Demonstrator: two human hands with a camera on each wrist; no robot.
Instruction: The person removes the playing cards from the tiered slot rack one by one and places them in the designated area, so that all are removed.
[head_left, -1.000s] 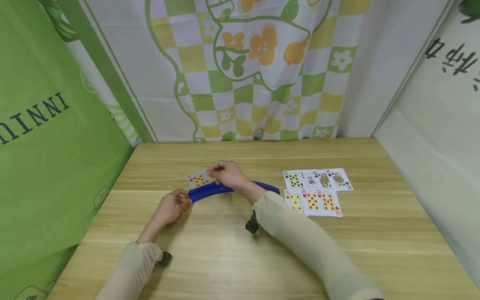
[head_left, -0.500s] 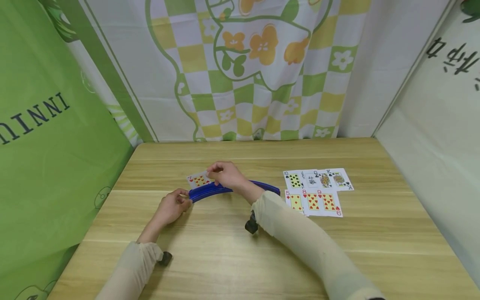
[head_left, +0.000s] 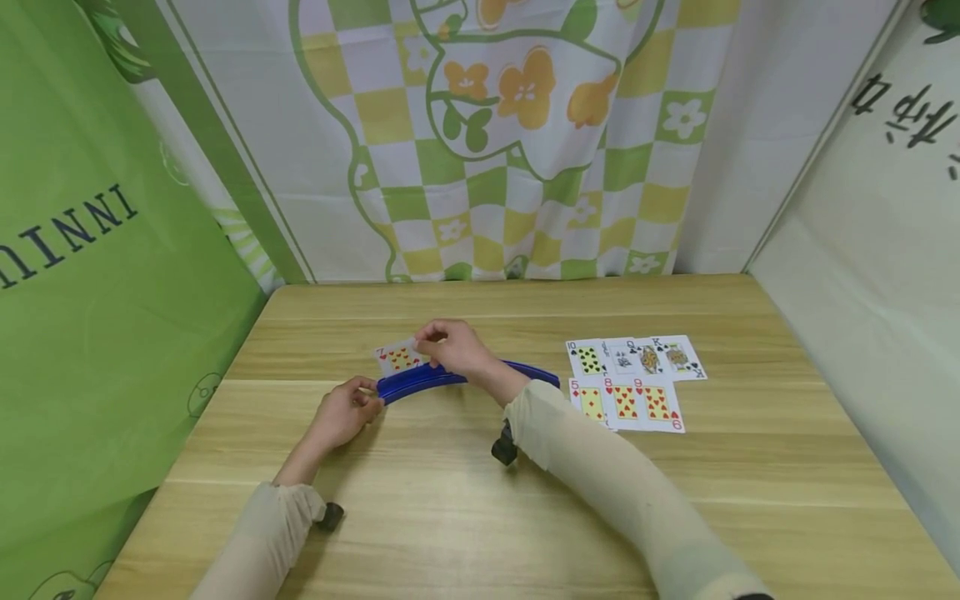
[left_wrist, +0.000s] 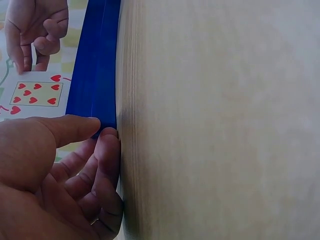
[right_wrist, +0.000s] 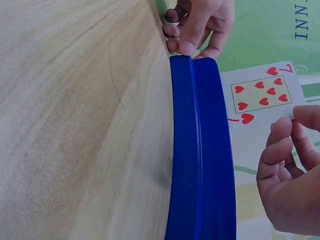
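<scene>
A curved blue card holder (head_left: pixel 420 382) stands on the table, and my left hand (head_left: pixel 345 414) pinches its left end between thumb and fingers, as the left wrist view shows up close. My right hand (head_left: pixel 459 348) pinches the seven of hearts (head_left: pixel 397 359) by a corner. In the right wrist view the card (right_wrist: pixel 261 94) stands upright, its lower edge at the blue holder (right_wrist: pixel 200 150) near the left end. Whether that edge sits fully inside the groove is hidden. The right forearm covers part of the holder's middle.
To the right on the wooden table (head_left: pixel 450 517) lie two overlapping rows of cards. The back row runs from the ten of spades (head_left: pixel 588 360) to a king (head_left: pixel 681 358). In front are the five of diamonds (head_left: pixel 591 403), eight of hearts (head_left: pixel 624 404) and nine of hearts (head_left: pixel 657 405).
</scene>
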